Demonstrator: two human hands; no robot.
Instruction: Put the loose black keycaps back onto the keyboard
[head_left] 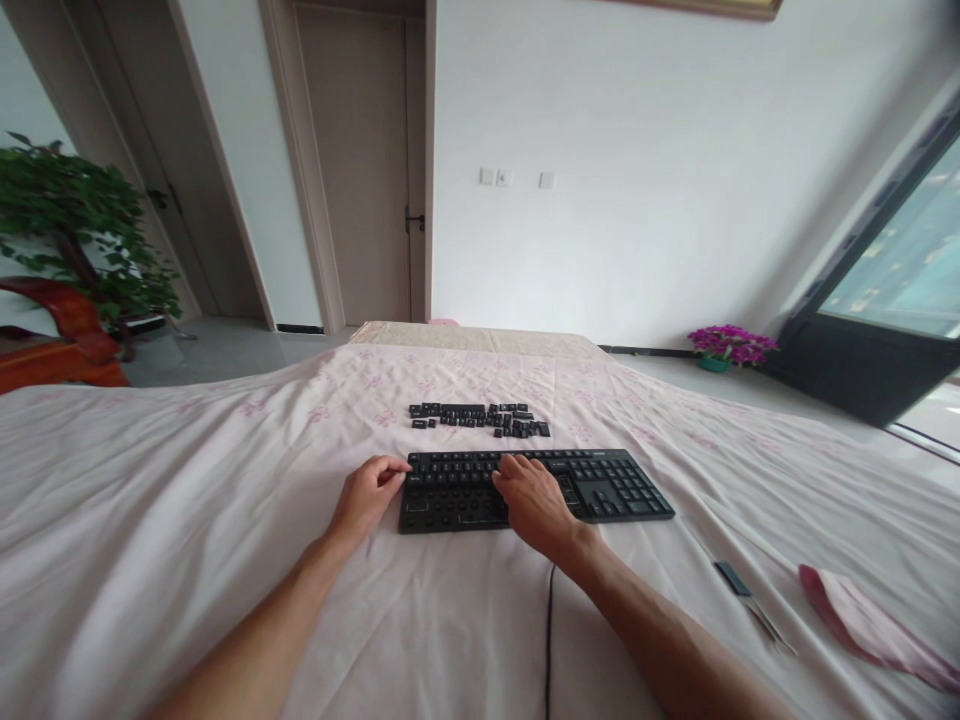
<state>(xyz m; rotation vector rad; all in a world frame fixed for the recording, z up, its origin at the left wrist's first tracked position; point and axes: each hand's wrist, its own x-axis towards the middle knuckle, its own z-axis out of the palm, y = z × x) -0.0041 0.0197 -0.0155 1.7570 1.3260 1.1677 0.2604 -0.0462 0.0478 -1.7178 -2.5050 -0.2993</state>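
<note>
A black keyboard (442, 508) lies on the cloth in front of me, its lower left rows bare of keycaps and its right side still covered with them. My left hand (369, 490) pinches the keyboard's left edge between thumb and fingers. Over the middle of the board, my right hand (534, 500) is closed with its fingertips down at the keys; whatever they hold is hidden. Beyond the board, several loose black keycaps (463, 411) lie in rough rows.
A keycap puller (735, 580) with a dark handle and metal wires lies at the right, beside a pink cloth (862, 615). The cable (550, 640) runs towards me. Wrinkled pale patterned fabric (225, 520) covers the surface.
</note>
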